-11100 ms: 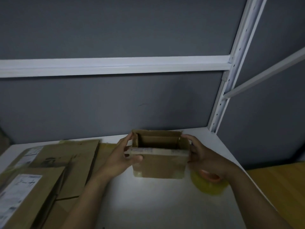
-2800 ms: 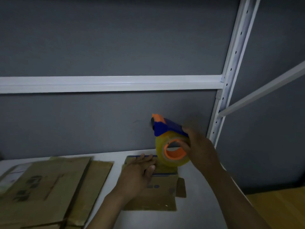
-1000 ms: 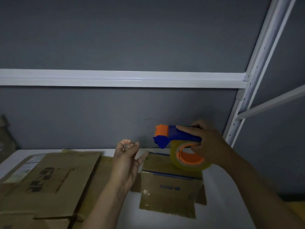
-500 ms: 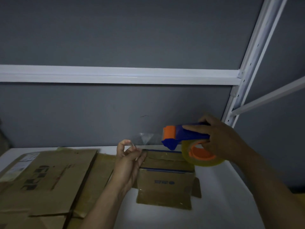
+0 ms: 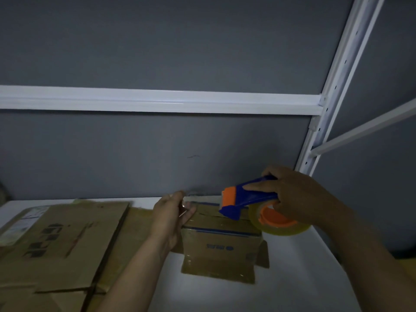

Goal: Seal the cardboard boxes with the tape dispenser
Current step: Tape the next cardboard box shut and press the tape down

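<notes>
**Dispenser poised over the box top**

The small cardboard box (image 5: 218, 244) stands on the white bench (image 5: 304, 278), flaps folded down. The tape dispenser (image 5: 245, 199) hangs just above its top, blue nose tilted down. The right hand (image 5: 299, 194) has its grip clenched round the dispenser's handle. At the box's left edge, the left hand (image 5: 171, 215) pinches what looks like the clear tape end (image 5: 184, 207). Flattened cartons (image 5: 63, 239) lie to the left.
</notes>
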`<state>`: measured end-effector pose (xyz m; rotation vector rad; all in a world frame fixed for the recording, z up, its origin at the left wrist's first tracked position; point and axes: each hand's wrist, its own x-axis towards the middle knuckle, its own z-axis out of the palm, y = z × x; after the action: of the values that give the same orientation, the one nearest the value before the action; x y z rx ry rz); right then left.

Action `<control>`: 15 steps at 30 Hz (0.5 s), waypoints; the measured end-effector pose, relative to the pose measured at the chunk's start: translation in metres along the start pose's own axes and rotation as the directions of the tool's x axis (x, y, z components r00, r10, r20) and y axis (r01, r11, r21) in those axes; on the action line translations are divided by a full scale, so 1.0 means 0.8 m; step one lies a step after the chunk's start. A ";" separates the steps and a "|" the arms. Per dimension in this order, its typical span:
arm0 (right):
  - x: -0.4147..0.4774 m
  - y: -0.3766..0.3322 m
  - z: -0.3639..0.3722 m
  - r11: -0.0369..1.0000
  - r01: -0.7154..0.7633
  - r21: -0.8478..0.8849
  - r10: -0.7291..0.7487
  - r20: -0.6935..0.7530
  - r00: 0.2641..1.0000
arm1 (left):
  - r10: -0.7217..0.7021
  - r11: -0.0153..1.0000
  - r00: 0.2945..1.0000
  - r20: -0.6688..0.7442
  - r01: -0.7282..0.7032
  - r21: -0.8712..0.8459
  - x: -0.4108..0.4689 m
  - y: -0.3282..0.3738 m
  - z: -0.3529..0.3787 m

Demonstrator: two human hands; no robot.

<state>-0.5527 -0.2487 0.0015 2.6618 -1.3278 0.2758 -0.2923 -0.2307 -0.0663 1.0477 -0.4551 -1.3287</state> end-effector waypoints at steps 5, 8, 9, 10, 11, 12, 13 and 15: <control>-0.003 0.000 0.002 0.999 -0.036 0.006 0.035 0.055 0.998 | 0.064 0.998 0.997 -0.050 -0.063 0.023 -0.002 -0.006 0.002; -0.003 -0.009 -0.002 1.000 -0.029 -0.005 0.029 0.065 0.997 | 0.143 0.983 0.984 -0.107 -0.128 0.134 0.002 -0.009 -0.002; -0.002 -0.013 -0.002 1.000 -0.024 0.015 0.024 0.052 0.998 | 0.181 0.967 0.976 -0.120 -0.154 0.203 0.004 -0.009 -0.006; -0.001 -0.017 -0.003 0.999 -0.020 0.041 0.019 0.037 0.999 | 0.221 0.944 0.967 -0.128 -0.179 0.278 0.006 -0.009 -0.010; 0.000 -0.018 -0.003 0.998 -0.016 0.056 0.015 0.026 1.000 | 0.256 0.918 0.958 -0.132 -0.198 0.343 0.008 -0.009 -0.015; 0.002 -0.020 -0.002 0.998 -0.013 0.054 0.011 0.022 1.000 | 0.281 0.896 0.950 -0.134 -0.209 0.391 0.009 -0.010 -0.020; 0.003 -0.020 -0.002 0.999 -0.012 0.047 0.011 0.022 1.000 | 0.296 0.877 0.946 -0.134 -0.214 0.429 0.010 -0.011 -0.024; 0.005 -0.021 -0.001 0.999 -0.009 0.039 0.009 0.009 1.000 | 0.306 0.842 0.944 -0.125 -0.207 0.499 0.011 -0.014 -0.030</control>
<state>-0.5369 -0.2416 0.0023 2.6929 -1.3512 0.2947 -0.2774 -0.2290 -0.0896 1.4592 -0.7709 -0.8694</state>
